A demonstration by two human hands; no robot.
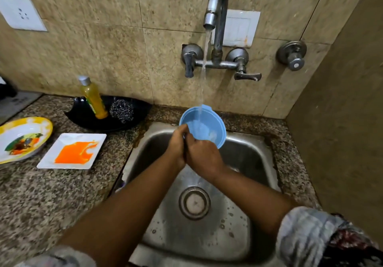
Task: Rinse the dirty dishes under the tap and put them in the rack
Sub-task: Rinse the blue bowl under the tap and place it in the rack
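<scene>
Head view: both hands, left hand (177, 145) and right hand (202, 155), grip one blue plastic bowl (204, 125) under the tap (216, 8).
Left of the sink (244, 155), two dirty plates; bottle label unreadable.

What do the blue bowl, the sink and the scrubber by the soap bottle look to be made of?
Blue bowl: probably plastic, matte and evenly coloured, with a thin moulded rim. Sink: stainless steel by its look, brushed grey with dull reflections and water spots. Scrubber: coiled steel wire, shiny tangled strands.
</scene>
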